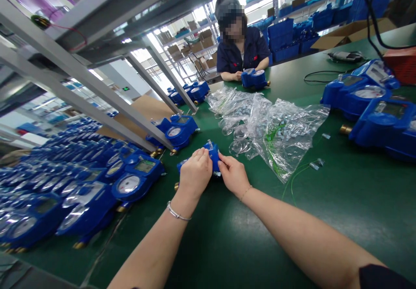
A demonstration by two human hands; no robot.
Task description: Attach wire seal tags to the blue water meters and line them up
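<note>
A blue water meter lies on the green table in front of me, mostly covered by my hands. My left hand is closed over its left side, fingers curled on the top. Against its right side my right hand pinches the housing with fingertips pressed together. Just right of the meter lie clear plastic bags with green wires inside.
Several blue meters crowd the left of the table and more meters sit at the right. A slanted metal frame rises at left. Across the table a seated person handles another meter.
</note>
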